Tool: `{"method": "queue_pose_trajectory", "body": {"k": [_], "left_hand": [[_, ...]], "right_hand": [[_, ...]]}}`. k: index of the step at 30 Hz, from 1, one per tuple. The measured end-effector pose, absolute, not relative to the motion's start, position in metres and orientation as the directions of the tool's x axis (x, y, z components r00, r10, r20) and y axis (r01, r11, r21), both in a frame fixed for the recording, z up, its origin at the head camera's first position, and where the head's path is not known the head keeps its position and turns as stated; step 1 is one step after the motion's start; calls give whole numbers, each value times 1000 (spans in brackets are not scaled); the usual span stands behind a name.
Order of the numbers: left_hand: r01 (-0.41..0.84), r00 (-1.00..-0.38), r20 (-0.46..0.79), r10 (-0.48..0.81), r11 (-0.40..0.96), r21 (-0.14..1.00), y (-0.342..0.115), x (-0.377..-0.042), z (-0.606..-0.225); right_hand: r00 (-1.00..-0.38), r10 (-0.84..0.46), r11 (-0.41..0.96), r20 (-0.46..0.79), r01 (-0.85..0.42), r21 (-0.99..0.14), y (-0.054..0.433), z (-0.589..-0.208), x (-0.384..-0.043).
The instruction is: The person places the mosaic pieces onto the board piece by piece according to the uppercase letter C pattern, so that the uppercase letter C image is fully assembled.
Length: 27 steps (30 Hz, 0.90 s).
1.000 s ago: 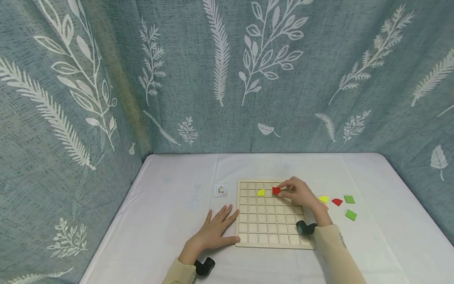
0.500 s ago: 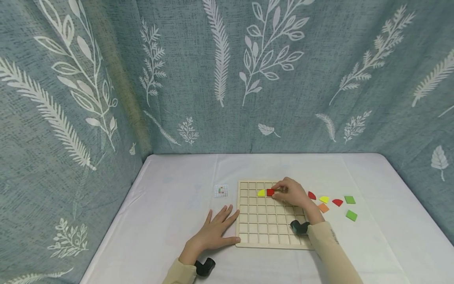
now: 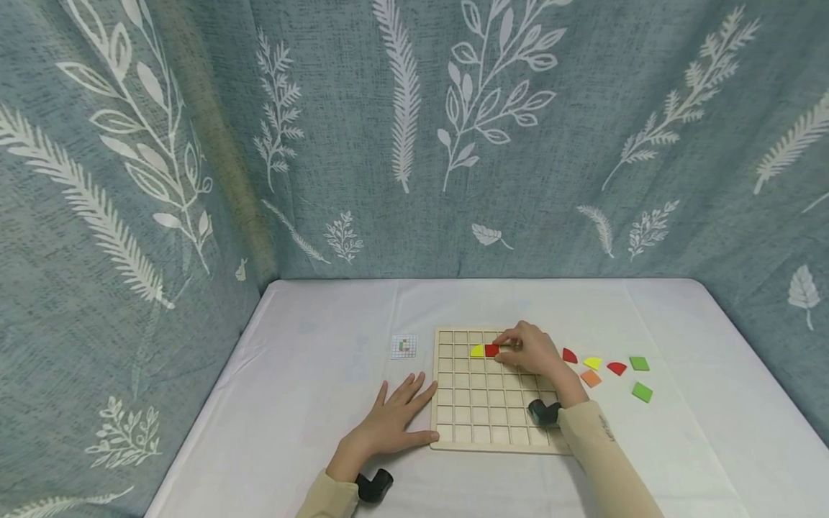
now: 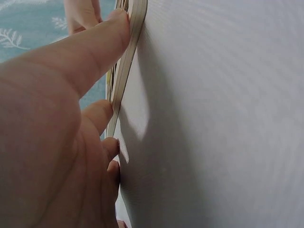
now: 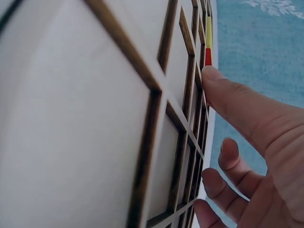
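A wooden grid board lies on the white-covered table. In one cell near its far edge is a yellow quarter-circle tile. Just right of it, a red square tile sits at a cell, pinched between thumb and fingers of my right hand. In the right wrist view, the thumb is at the red tile, mostly hidden. My left hand lies spread at the board's left side. Its thumb and index finger touch the board's edge.
A small printed pattern card lies left of the board. Loose tiles lie to the right: a red quarter-circle, a yellow one, another red one, an orange square, and green squares. A patterned curtain stands behind.
My right hand has moved left with the red tile, bringing it beside the yellow quarter-circle. A red quarter-circle and the orange square have come into full view. My left hand has stayed put.
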<state>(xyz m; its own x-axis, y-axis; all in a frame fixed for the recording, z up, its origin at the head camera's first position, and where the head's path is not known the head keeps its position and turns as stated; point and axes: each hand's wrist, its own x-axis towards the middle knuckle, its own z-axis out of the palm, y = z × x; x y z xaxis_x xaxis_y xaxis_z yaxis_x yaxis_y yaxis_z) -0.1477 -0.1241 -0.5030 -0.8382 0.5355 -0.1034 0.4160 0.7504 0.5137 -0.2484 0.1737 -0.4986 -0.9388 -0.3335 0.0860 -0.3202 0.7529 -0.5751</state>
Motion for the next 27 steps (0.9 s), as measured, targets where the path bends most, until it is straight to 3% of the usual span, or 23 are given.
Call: {"method": "queue_pose_trajectory", "body": {"k": [27], "left_hand": [[409,-837,-111,536,747,524,-123,-148,-501]], "right_hand": [[-956,-286,736,57,-258,-626,175,-496,-242]]}}
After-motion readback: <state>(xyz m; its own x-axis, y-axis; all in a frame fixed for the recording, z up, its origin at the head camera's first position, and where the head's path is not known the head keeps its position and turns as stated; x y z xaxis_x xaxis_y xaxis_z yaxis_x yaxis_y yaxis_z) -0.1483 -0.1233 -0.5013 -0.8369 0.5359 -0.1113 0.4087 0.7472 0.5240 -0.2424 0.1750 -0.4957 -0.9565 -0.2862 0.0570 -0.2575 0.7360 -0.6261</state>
